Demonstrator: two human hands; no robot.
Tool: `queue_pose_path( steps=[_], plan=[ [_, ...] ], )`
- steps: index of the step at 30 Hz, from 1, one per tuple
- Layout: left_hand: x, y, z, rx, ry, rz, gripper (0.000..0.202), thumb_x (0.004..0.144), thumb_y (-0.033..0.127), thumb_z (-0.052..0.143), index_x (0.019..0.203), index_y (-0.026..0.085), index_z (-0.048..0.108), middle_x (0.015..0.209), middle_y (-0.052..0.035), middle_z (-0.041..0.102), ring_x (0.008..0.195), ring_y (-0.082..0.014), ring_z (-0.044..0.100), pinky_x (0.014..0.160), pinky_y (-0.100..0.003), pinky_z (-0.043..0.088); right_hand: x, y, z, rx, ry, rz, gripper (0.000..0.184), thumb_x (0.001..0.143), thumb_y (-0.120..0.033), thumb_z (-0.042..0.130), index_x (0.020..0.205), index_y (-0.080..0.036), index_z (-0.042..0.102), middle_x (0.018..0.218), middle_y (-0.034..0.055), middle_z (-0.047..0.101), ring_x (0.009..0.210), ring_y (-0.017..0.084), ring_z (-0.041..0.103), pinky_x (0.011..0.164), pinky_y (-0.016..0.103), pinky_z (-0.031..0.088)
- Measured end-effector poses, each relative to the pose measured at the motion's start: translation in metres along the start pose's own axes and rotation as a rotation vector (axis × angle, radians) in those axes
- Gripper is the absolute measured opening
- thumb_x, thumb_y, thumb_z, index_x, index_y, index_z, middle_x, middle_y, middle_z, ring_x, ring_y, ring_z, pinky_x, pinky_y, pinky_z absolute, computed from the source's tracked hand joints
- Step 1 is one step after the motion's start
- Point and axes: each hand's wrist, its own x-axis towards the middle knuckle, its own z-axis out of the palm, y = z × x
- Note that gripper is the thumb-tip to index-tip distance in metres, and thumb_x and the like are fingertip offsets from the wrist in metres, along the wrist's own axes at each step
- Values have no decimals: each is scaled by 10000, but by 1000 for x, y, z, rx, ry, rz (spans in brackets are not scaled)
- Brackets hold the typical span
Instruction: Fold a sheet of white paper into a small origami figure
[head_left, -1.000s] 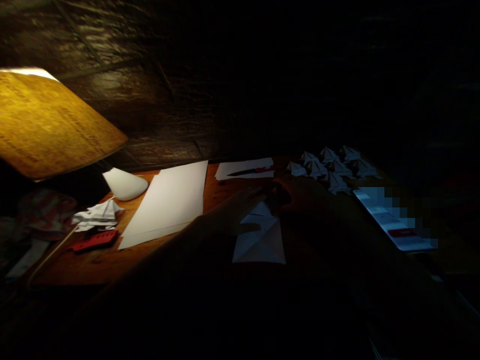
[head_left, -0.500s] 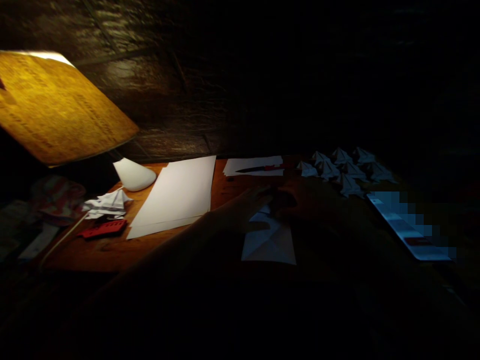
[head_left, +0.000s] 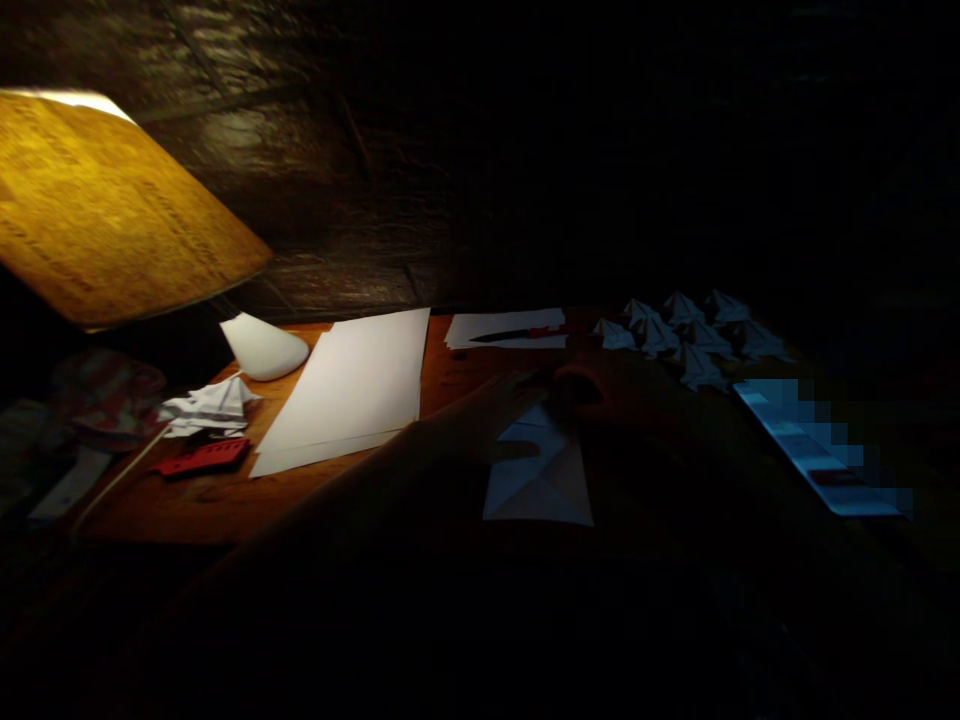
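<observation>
"Folded paper (head_left: 551, 490) first: where does it lie?"

"Near the front edge of the worktop (head_left: 184, 515), roughly midway along, its narrow end toward the back edge and creases crossing its face."

"And the hands?"

"Close together at its far end. The left hand (head_left: 495, 415) lies over its left side, thumb spread away from the fingers, probably to stop it sliding. The right hand (head_left: 604, 388) is curled just beside the tip; it's too dark to tell whether it pinches anything."

"Why are those big white sheets (head_left: 352, 385) on the left?"

"They run from the back edge toward the front, I'd guess to be in easy reach. Smaller sheets (head_left: 487, 323) lie along the back edge, with a knife (head_left: 517, 335) on top, which may help weigh them down."

"What about the right?"

"Folded figures (head_left: 655, 334) are bunched by the back right corner, seemingly to stay out of the hands' way. A lit screen (head_left: 802, 445) lies near the right edge, partly masked, perhaps kept there to be glanced at."

"So why such gloom?"

"One lamp (head_left: 262, 350) stands by the back left corner, its shade (head_left: 127, 215) leaning left, so the hands sit in shadow."
</observation>
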Motion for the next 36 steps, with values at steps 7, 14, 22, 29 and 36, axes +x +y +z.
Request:
queue_pose_path(
  steps=[7, 14, 22, 29, 36],
  plan=[
    [1, 0, -5, -4, -9, 41, 920, 838, 495, 683, 1596, 226, 237, 1650, -142, 294, 1548, -372, 171, 1232, -609, 221, -3, -2, -2, -18, -18, -1, 505, 844, -449, 660, 1299, -228, 654, 1327, 100, 674, 1171, 314, 634, 941, 420, 485],
    [2, 0, -4, -1, -7, 65, 902, 836, 483, 688, 1585, 201, 272, 1665, -145, 257, 1549, -356, 181, 1243, -574, 237, -2, -8, -5, -27, -25, 37, 525, 814, -512, 689, 1267, -247, 673, 1279, 93, 703, 1135, 326, 645, 901, 426, 483],
    [-6, 1, -7, -2, -14, 2, 896, 848, 521, 677, 1582, 196, 278, 1670, -173, 222, 1563, -363, 129, 1234, -615, 224, -1, -11, -9, -69, -43, 67, 488, 823, -489, 675, 1248, -248, 682, 1214, 102, 722, 1058, 312, 664, 831, 384, 483],
    [-22, 7, -27, 4, 44, -18, 783, 853, 493, 689, 1540, 276, 382, 1608, -112, 392, 1494, -352, 326, 1201, -597, 299, -2, -11, -9, -65, -42, 88, 452, 849, -493, 641, 1230, -256, 689, 1194, 89, 728, 1029, 289, 665, 802, 346, 462],
    [-25, 2, -39, 21, 136, 44, 378, 833, 363, 696, 1202, 276, 701, 1324, -59, 674, 1300, -295, 565, 1182, -554, 337, -1, -9, -9, -43, -69, 77, 514, 826, -565, 657, 1228, -247, 678, 1176, 89, 727, 1014, 289, 666, 796, 353, 455]
  ],
)
